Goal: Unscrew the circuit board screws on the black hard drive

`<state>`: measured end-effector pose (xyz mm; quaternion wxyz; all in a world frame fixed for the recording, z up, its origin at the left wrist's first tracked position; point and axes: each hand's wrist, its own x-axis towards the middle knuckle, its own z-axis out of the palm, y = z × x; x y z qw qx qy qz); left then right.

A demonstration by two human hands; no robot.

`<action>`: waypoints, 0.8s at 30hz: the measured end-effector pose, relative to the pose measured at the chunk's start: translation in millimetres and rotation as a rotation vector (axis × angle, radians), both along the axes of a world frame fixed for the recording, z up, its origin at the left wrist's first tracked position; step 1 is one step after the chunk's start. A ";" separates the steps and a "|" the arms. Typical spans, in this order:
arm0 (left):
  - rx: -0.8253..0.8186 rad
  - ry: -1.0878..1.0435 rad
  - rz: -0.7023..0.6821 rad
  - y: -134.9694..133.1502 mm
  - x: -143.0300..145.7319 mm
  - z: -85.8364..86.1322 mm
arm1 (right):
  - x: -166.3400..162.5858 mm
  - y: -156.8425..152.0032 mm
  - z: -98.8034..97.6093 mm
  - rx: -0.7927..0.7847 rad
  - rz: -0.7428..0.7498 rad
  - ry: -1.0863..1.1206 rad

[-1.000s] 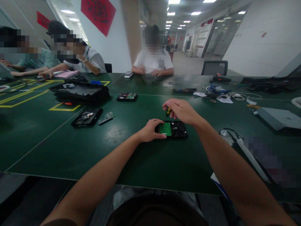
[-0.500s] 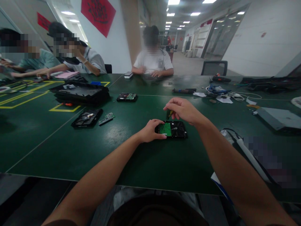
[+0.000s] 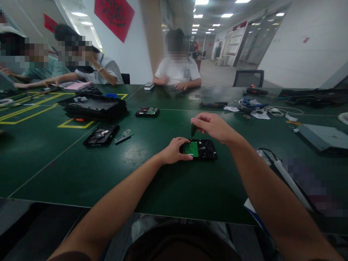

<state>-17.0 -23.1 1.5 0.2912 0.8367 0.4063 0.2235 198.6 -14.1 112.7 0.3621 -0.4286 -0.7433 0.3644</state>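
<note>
A black hard drive (image 3: 208,149) with a green circuit board on its left half lies flat on the dark green table (image 3: 163,192). My left hand (image 3: 175,150) grips the drive's left end, the thumb on the near edge and the fingers on the far edge. Above the drive's far edge, my right hand (image 3: 209,126) is closed around a small screwdriver (image 3: 193,129) with a dark handle. The screwdriver stands nearly upright, its tip down at the far edge near my left fingertips. Whether the tip sits in a screw is too small to tell.
Left of me lie an opened drive case (image 3: 102,135) and a loose circuit board (image 3: 124,136). Behind them are another hard drive (image 3: 147,111) and black trays (image 3: 94,105). At right are a grey metal box (image 3: 323,137) and cables (image 3: 252,105). A person (image 3: 176,70) sits opposite.
My right hand has turned the screwdriver more upright and brought its tip to the drive's far edge. My left hand and the hard drive have stayed in place.
</note>
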 end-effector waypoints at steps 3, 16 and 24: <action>-0.002 -0.002 -0.007 0.0 -0.5 0.2 | -0.2 2.4 -2.6 -0.025 -0.060 0.012; 0.000 0.003 -0.011 0.6 -0.3 0.9 | -1.2 -3.9 2.3 -0.074 0.128 0.055; -0.008 0.002 -0.008 -0.5 -0.2 1.5 | -1.1 0.2 0.7 -0.039 -0.066 0.023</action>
